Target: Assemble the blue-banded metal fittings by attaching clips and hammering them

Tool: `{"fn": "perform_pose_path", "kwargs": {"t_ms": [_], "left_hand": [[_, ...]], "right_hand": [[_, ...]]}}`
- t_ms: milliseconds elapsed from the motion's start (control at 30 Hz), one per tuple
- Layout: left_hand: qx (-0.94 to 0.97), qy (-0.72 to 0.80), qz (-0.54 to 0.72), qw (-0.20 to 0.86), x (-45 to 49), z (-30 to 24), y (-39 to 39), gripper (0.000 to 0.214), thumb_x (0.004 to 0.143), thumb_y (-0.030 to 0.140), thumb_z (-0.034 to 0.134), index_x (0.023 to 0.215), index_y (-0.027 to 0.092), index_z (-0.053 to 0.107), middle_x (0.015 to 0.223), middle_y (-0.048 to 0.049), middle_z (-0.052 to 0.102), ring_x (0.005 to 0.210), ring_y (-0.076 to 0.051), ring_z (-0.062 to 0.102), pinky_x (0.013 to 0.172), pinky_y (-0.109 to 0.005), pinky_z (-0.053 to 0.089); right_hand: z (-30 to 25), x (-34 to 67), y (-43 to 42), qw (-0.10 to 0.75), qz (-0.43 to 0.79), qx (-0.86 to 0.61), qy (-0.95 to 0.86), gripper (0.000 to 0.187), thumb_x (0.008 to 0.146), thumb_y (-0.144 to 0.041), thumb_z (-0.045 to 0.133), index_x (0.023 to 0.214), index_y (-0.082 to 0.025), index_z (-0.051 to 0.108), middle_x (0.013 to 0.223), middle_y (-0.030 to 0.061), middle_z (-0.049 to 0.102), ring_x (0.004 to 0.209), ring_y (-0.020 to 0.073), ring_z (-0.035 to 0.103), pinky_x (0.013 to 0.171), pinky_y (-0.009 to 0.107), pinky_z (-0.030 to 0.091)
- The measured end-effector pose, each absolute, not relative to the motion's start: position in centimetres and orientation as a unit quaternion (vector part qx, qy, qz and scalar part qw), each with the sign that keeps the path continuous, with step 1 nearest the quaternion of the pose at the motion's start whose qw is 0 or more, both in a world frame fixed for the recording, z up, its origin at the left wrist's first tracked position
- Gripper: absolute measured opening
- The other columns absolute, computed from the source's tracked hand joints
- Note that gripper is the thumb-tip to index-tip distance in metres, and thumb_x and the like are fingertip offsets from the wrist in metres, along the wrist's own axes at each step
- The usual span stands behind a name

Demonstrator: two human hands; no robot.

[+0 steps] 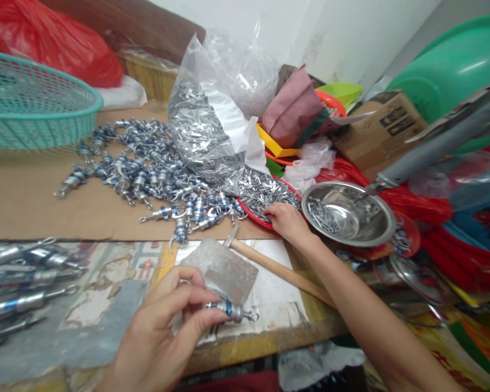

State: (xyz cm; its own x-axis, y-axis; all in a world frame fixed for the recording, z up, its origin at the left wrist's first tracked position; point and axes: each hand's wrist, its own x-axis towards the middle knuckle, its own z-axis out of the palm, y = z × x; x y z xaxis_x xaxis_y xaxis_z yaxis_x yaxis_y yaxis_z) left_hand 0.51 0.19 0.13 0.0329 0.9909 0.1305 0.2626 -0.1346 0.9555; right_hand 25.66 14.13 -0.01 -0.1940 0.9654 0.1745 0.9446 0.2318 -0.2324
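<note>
Between thumb and fingers, my left hand (167,321) pinches a small silver cylinder fitting with blue bands (233,310), a ring at its right end. It is held above the front edge of the bench. My right hand (286,222) reaches to a red tray (265,222) heaped with small flat metal pieces (265,193). Its fingertips are bent together at the pile's edge, and whatever they grip is hidden. A steel plate (218,267) lies on white paper in front of my left hand. Beside the plate rests a hammer (277,270) with a wooden handle.
Many similar blue-banded fittings (147,169) are piled on the cardboard, with more at left (24,277). A clear bag (204,130) of metal pieces leans behind the red tray. At right stands a steel bowl (351,218) under a grey bar (445,139). A teal basket (36,103) sits back left.
</note>
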Motion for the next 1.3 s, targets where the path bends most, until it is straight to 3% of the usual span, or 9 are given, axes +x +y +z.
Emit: {"fn": "perform_pose_path", "kwargs": {"t_ms": [200,267,333,433,733,933,1067,1167,1300], "left_hand": [[0.543,0.535,0.489,0.423,1.0,0.3,0.2,0.008,0.062,0.026,0.073,0.067,0.032,0.076,0.064,0.0011,0.068,0.063,-0.018,0.061,0.062,-0.023,0.045],[0.522,0.552,0.499,0.416,1.1,0.3,0.1,0.016,0.059,0.027,0.076,0.073,0.035,0.076,0.059,0.0044,0.066,0.057,-0.015,0.058,0.062,-0.022,0.045],[0.51,0.569,0.506,0.4,1.2,0.3,0.1,0.024,0.056,0.027,0.078,0.078,0.037,0.075,0.056,0.0071,0.063,0.052,-0.014,0.055,0.062,-0.021,0.045],[0.516,0.562,0.512,0.396,1.3,0.3,0.2,0.024,0.056,0.027,0.077,0.078,0.036,0.076,0.055,0.0074,0.064,0.052,-0.014,0.055,0.061,-0.021,0.045],[0.568,0.505,0.493,0.424,0.9,0.3,0.0,0.021,0.063,0.017,0.069,0.07,0.034,0.077,0.062,0.0046,0.068,0.059,-0.012,0.061,0.056,-0.017,0.045],[0.532,0.504,0.455,0.506,-0.2,1.1,0.3,0.013,0.063,0.02,0.071,0.059,0.032,0.075,0.065,0.0048,0.072,0.064,-0.013,0.064,0.06,-0.015,0.049],[0.564,0.498,0.433,0.496,-0.6,1.4,0.6,0.011,0.067,0.024,0.069,0.059,0.031,0.072,0.066,0.0054,0.072,0.066,-0.013,0.065,0.063,-0.015,0.049],[0.614,0.49,0.412,0.462,-0.9,1.5,0.5,0.011,0.071,0.026,0.067,0.062,0.03,0.071,0.07,0.0045,0.069,0.072,-0.014,0.064,0.066,-0.015,0.048],[0.616,0.494,0.422,0.445,-1.0,1.6,0.4,0.01,0.071,0.028,0.067,0.063,0.031,0.072,0.079,0.0034,0.071,0.081,-0.016,0.065,0.076,-0.017,0.047]], "right_hand": [[2.1,23.4,10.3,0.222,0.044,-0.605,-0.763,0.017,0.082,-0.013,0.056,0.087,-0.016,0.071,0.088,0.0073,0.07,0.083,0.0179,0.064,0.08,0.03,0.049],[3.0,21.5,7.3,0.243,0.103,-0.56,-0.786,0.011,0.078,-0.016,0.062,0.082,-0.02,0.071,0.081,0.0014,0.07,0.074,0.013,0.065,0.07,0.023,0.051],[3.7,19.5,4.4,0.291,0.232,-0.453,-0.81,0.011,0.078,-0.012,0.062,0.081,-0.017,0.072,0.075,0.0022,0.069,0.07,0.0124,0.063,0.065,0.022,0.051],[4.1,17.6,1.8,0.303,0.299,-0.392,-0.816,0.018,0.081,-0.006,0.056,0.085,-0.013,0.072,0.075,0.0052,0.068,0.07,0.0129,0.062,0.062,0.022,0.05],[4.3,17.3,1.4,0.326,0.334,-0.37,-0.803,0.019,0.082,-0.004,0.054,0.085,-0.012,0.071,0.077,0.0077,0.066,0.072,0.0131,0.062,0.064,0.022,0.051],[3.4,18.1,0.3,0.345,0.176,-0.322,-0.864,0.025,0.082,-0.013,0.059,0.106,-0.008,0.059,0.098,0.0124,0.065,0.092,0.0167,0.061,0.081,0.026,0.052],[3.3,18.7,0.1,0.299,0.022,-0.247,-0.921,0.022,0.09,-0.011,0.043,0.097,-0.009,0.064,0.094,0.0104,0.07,0.086,0.0173,0.065,0.075,0.026,0.055],[3.8,18.9,0.2,0.276,0.0,-0.23,-0.933,0.026,0.092,-0.012,0.039,0.097,-0.007,0.064,0.098,0.0118,0.07,0.091,0.0196,0.066,0.078,0.029,0.056],[3.3,18.7,0.4,0.314,-0.001,-0.261,-0.913,0.024,0.091,-0.012,0.041,0.094,-0.012,0.065,0.092,0.0089,0.072,0.082,0.0156,0.068,0.07,0.024,0.056]]}}
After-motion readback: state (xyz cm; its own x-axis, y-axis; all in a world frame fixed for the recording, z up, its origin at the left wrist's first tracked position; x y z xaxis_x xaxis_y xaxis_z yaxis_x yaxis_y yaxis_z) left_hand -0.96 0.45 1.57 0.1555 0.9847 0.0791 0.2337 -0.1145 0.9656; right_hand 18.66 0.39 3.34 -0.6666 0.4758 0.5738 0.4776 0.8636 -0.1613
